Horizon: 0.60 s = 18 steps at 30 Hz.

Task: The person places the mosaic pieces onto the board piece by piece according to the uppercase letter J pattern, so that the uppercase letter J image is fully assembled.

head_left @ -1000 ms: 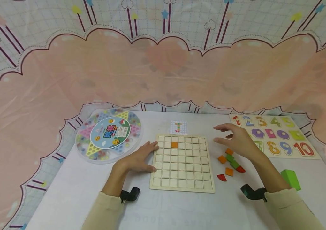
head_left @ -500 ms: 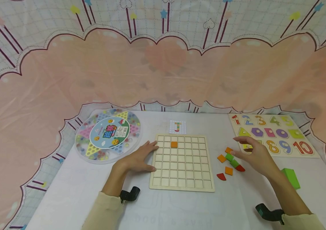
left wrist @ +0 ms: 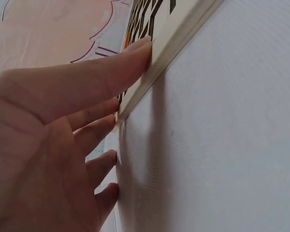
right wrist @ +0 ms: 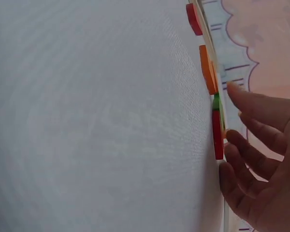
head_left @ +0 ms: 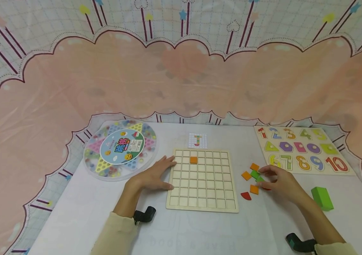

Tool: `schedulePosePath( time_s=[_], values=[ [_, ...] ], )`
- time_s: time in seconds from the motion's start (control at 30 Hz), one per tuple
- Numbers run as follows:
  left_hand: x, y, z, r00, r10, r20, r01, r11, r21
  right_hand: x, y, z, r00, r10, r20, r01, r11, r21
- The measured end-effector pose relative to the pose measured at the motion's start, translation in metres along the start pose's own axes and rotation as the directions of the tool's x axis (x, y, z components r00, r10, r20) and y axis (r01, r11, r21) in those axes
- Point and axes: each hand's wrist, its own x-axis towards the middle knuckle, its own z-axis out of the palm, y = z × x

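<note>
My left hand [head_left: 152,175] lies spread at the left edge of a wooden grid board [head_left: 202,209]. Its thumb rests on the rim in the left wrist view. One orange square [head_left: 193,160] sits in a cell of the second row. Beside the board's right edge, my right hand [head_left: 281,182] hovers at the loose pieces, thumb and forefinger apart around a green square [head_left: 259,179] and a partly hidden red quarter-round piece [right wrist: 217,134]. Nearby are another green square [head_left: 255,174], orange squares [head_left: 254,189] and a second red quarter-round piece [head_left: 246,196].
A small pattern card [head_left: 198,141] lies behind the board. Left of it stands a round Chinese checkers box [head_left: 121,147]. A number puzzle board [head_left: 305,150] lies at the back right, with a green block [head_left: 322,198] in front of it.
My right hand has moved right and then down to the loose pieces, its fingertips lowering toward the green and red ones. The left hand stays at the board.
</note>
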Motion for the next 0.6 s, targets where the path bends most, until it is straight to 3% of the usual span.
schedulePosePath(
  time_s=[0.6],
  values=[
    [0.0002,-0.0023,-0.0001,1.0,0.01,0.004,-0.01,1.0,0.008,0.0026,0.0095,0.0021,0.999,-0.033,0.005,0.033,0.998,-0.061]
  ],
)
